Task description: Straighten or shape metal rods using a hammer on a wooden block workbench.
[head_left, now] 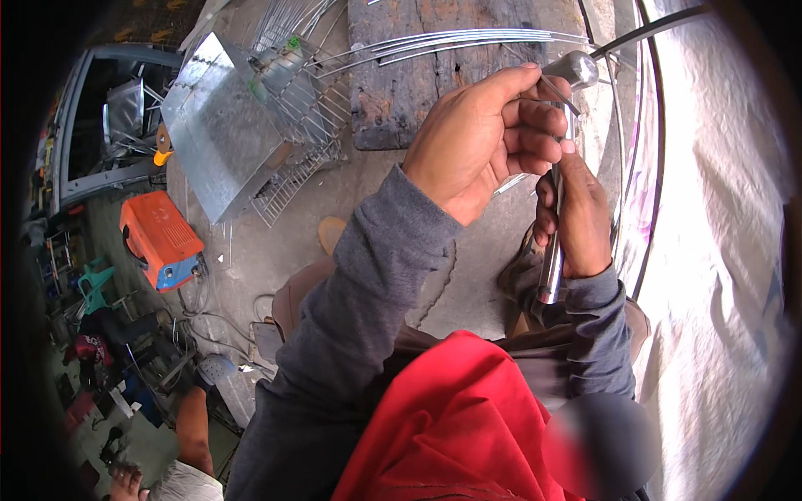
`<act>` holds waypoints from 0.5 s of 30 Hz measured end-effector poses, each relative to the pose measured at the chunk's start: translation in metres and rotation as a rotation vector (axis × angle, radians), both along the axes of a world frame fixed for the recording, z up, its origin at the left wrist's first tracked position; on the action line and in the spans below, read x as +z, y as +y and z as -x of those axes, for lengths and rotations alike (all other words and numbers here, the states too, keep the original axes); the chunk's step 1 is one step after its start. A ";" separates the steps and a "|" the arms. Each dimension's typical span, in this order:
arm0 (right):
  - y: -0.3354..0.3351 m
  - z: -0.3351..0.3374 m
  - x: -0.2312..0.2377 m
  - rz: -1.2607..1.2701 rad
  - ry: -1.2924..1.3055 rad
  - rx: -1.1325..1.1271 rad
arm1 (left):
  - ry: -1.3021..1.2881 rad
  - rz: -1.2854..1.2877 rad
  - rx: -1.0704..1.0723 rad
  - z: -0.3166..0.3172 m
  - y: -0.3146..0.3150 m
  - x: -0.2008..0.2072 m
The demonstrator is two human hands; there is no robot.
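Note:
My left hand (480, 138) is raised in front of me with its fingers curled. Thumb and fingers pinch a short thin metal rod (561, 96), which slants down to the right. Close below it, my right hand (582, 213) wraps around the shiny tubular handle of a hammer (549, 280). The hammer stands nearly lengthwise in view, its rounded silver head (575, 70) at the far end, just behind the left fingertips. Part of the handle is hidden by my fingers, which meet the left hand's fingers there.
Ahead lies a scorched wooden board (393, 108) with several thin metal rods (468, 37) across it. To the left are a sheet-metal box (209, 117), wire grids (292, 184) and an orange machine (163, 234) with cables. A white sheet (710, 250) hangs at right. Another person's arm (194, 430) shows lower left.

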State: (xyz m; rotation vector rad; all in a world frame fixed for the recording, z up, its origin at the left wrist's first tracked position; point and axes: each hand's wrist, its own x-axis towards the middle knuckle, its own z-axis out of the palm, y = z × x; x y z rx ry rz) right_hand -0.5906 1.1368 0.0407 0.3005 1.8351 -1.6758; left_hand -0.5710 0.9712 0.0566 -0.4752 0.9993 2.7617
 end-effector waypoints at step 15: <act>-0.002 -0.001 0.001 0.007 0.002 0.003 | -0.085 0.271 -0.049 -0.020 -0.003 -0.013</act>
